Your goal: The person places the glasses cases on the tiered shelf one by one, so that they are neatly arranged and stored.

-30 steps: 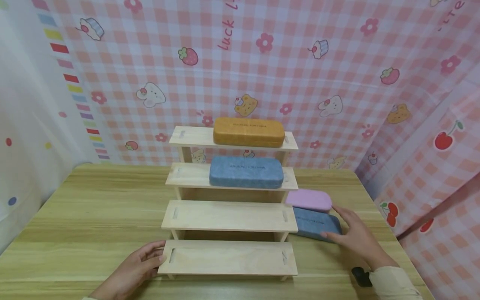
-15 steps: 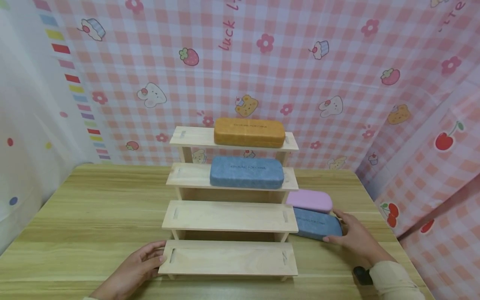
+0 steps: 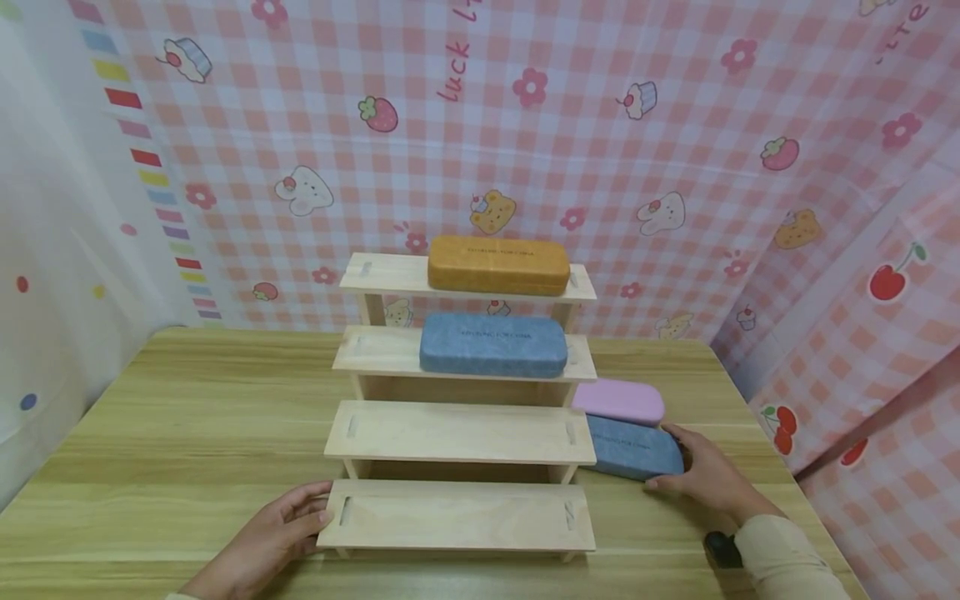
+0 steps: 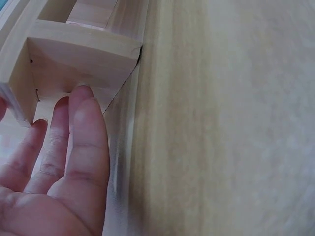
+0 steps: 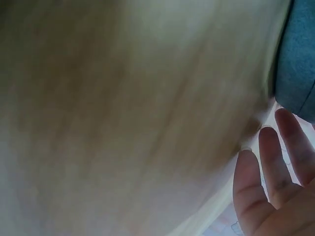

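Note:
In the head view, my right hand (image 3: 716, 475) grips the right end of a blue glasses case (image 3: 633, 447) lying on the table, its thumb along the front side. The case's left end is hidden behind the stand; a corner of this case (image 5: 298, 61) shows near the fingers in the right wrist view. A pink glasses case (image 3: 621, 400) lies just behind it. My left hand (image 3: 273, 533) holds the left end of the lowest step of a wooden tiered stand (image 3: 457, 515). In the left wrist view, its fingers touch the stand's end panel (image 4: 81, 66).
An orange glasses case (image 3: 498, 265) sits on the stand's top step. Another blue glasses case (image 3: 492, 344) rests one step lower. Behind the wooden table (image 3: 187, 433) hangs a pink checked cloth (image 3: 450, 167), with more cloth on both sides.
My right thumb has moved down to the blue case's front side, and the fingers have come in around its end. The left hand and the stand stay put.

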